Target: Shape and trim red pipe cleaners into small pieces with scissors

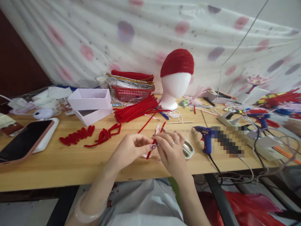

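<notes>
Out on the left, a phone (25, 141) on the wooden table (58, 172), then a zigzag red piece (77, 135) and a looped red bundle (103, 136); now the left hand (136, 146), fingertips pinched on a tilted red stem (149, 153), there between both hands, the right hand (170, 149) gripping it too, scissors (191, 152) just beside, and a blue glue gun (207, 141) farther right

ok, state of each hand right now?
Left hand: closed, pinching a red strip.
Right hand: fingers at the same strip; grip can't be told.
</notes>
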Motion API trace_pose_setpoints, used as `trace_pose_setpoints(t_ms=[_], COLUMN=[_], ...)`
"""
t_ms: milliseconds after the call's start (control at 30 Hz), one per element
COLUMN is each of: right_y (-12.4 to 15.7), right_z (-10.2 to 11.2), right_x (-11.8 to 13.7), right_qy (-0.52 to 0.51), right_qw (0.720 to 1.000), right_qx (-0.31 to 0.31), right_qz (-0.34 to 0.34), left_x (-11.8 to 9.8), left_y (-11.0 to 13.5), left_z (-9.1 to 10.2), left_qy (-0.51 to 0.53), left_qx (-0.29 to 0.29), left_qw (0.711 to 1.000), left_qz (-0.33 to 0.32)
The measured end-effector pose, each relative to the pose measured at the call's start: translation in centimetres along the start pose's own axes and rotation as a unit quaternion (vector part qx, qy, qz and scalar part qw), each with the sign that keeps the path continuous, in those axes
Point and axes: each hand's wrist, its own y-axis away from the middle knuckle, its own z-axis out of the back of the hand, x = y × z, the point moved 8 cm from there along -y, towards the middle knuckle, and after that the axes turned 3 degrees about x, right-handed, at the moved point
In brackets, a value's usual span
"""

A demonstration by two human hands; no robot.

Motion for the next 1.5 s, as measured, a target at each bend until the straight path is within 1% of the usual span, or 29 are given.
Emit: trace_pose_setpoints(t_ms=[100, 167, 233, 300, 367, 467, 600, 667, 767, 900, 1000, 1067, 1100, 1167, 1233, 1300, 1367, 1433, 1500], right_y=[0.0, 0.1, 0.3, 0.7, 1.1, 1.7, 2.3, 2.4, 2.3, 2.2, 2.1, 2.1, 2.1, 2.0, 2.0, 2.1, 2.2, 2.3, 2.2], right_z=[-0.1, -0.2, -0.1, -0.2, -0.8, -1.9, -3.2, -3.5, -3.5, -3.8, -3.9, -3.9, -3.9, -4.0, -4.3, -4.7, -5.0, -5.1, -5.0], right_x=[0.4, 0.6, 0.5, -0.1, -0.6, -0.7, -0.1, 0.0, 0.0, 0.4, 0.6, 0.6, 0.6, 0.8, 1.1, 1.3, 1.5, 1.6, 1.7], right_qy=[-0.007, -0.033, -0.078, -0.135, -0.196, -0.285, -0.388, -0.41, -0.416, -0.451, -0.452, -0.453, -0.462, -0.497, -0.542, -0.581, -0.607, -0.615, -0.612], right_qw=[1.0, 0.999, 0.997, 0.989, 0.978, 0.95, 0.902, 0.888, 0.882, 0.865, 0.863, 0.862, 0.857, 0.836, 0.804, 0.772, 0.749, 0.74, 0.742], right_qx=[0.003, -0.005, -0.027, -0.038, -0.023, 0.009, 0.031, 0.036, 0.036, 0.053, 0.061, 0.062, 0.068, 0.088, 0.109, 0.126, 0.136, 0.138, 0.139], right_qz=[0.006, 0.005, -0.006, -0.034, -0.072, -0.129, -0.187, -0.205, -0.218, -0.215, -0.217, -0.219, -0.218, -0.216, -0.218, -0.224, -0.23, -0.235, -0.237], left_x=[0.3, 0.3, 0.4, 0.6, 0.9, 1.3, 1.1, 1.0, 1.3, 2.4, 3.0, 3.1, 3.0, 3.0, 2.9, 2.8, 2.6, 2.5, 2.5], left_y=[0.2, 0.4, 0.5, 0.6, 0.6, 0.7, 1.1, 1.2, 1.4, 1.4, 1.3, 1.1, 1.1, 0.8, 0.5, 0.3, 0.3, 0.4, 0.4], left_z=[-0.5, -0.9, -0.8, -0.4, 0.0, 0.7, 0.9, 0.9, 0.7, -0.1, -0.8, -0.9, -1.0, -1.2, -1.6, -2.1, -2.4, -2.6, -2.6], left_qy=[0.055, 0.082, 0.093, 0.109, 0.139, 0.184, 0.176, 0.16, 0.161, 0.204, 0.239, 0.277, 0.303, 0.361, 0.406, 0.424, 0.427, 0.427, 0.431], left_qx=[0.011, 0.017, 0.005, -0.022, -0.054, -0.105, -0.152, -0.161, -0.168, -0.16, -0.151, -0.147, -0.143, -0.121, -0.079, -0.036, -0.006, 0.011, 0.008], left_qw=[0.998, 0.996, 0.995, 0.993, 0.988, 0.975, 0.968, 0.969, 0.969, 0.963, 0.957, 0.946, 0.938, 0.921, 0.908, 0.904, 0.903, 0.902, 0.9], left_qz=[-0.008, -0.017, -0.025, -0.035, -0.045, -0.067, -0.097, -0.098, -0.088, -0.073, -0.07, -0.079, -0.084, -0.08, -0.064, -0.05, -0.049, -0.053, -0.061])
